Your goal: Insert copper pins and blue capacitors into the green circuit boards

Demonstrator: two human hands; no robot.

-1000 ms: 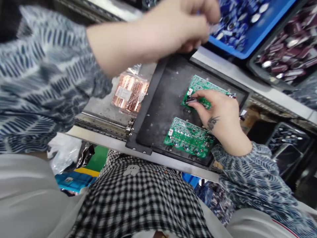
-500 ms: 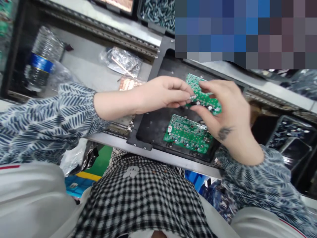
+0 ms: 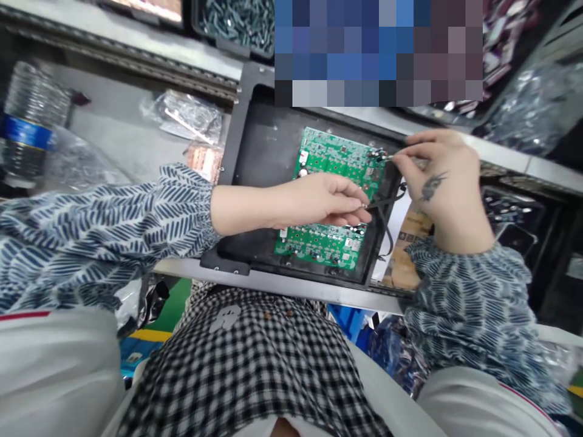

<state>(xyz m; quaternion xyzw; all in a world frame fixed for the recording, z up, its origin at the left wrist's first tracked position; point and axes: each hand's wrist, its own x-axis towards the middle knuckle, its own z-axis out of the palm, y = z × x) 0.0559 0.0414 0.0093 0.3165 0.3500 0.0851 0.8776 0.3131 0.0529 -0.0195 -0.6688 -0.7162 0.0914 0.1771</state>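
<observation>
Two green circuit boards lie in a black tray (image 3: 268, 152). The upper circuit board (image 3: 337, 152) is partly hidden by my left hand (image 3: 334, 200), which hovers over the gap between the two. Its thumb and fingers are pinched on tiny silvery pieces too small to name. Below it, the lower circuit board (image 3: 314, 246) shows its front part. At the upper board's far right corner, beside small black components (image 3: 377, 155), my right hand (image 3: 441, 167) pinches thumb and forefinger together on something tiny and pale. What it is cannot be made out.
Black straps (image 3: 386, 221) cross the tray's right edge beside cardboard (image 3: 407, 243). Left of the tray are plastic-wrapped parts (image 3: 186, 115) and a water bottle (image 3: 31, 121). A bin of screws (image 3: 237, 24) stands behind; another parts bin (image 3: 514, 209) is at right.
My right hand has moved right, away from my left, and its fingers have closed into a pinch. The left hand now sits lower over the boards. The view has shifted right.
</observation>
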